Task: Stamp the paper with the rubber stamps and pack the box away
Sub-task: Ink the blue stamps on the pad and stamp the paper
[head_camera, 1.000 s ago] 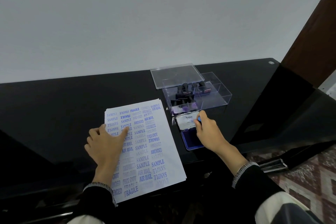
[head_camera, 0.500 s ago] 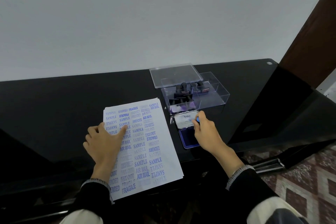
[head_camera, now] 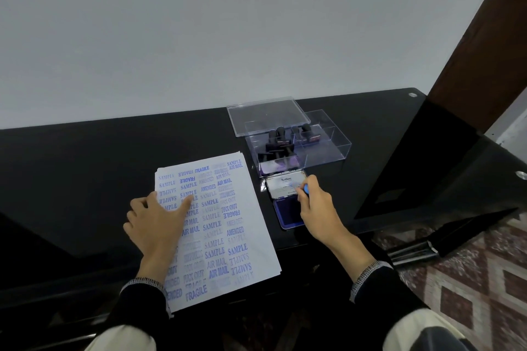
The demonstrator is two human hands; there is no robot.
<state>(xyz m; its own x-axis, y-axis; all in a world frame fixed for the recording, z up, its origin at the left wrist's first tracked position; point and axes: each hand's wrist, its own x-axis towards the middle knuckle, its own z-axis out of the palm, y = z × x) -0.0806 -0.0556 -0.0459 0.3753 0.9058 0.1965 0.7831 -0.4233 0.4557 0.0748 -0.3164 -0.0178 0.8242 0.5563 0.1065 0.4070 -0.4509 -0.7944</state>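
A room in a home, it seems: a glossy black tabletop stands against a plain pale wall, with a patterned red rug on the floor and a dark wooden door frame at right

Glossy black surface carrying matt white paper printed with blue ink. Clear, smooth plastic box and lid; ink pad with shiny lid.

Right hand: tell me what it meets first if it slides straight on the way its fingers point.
The right hand, pinching a small blue knob over the open ink pad's white lid, points away toward the clear plastic box of black stamps. Probably that box's near wall comes first; depth is unclear.
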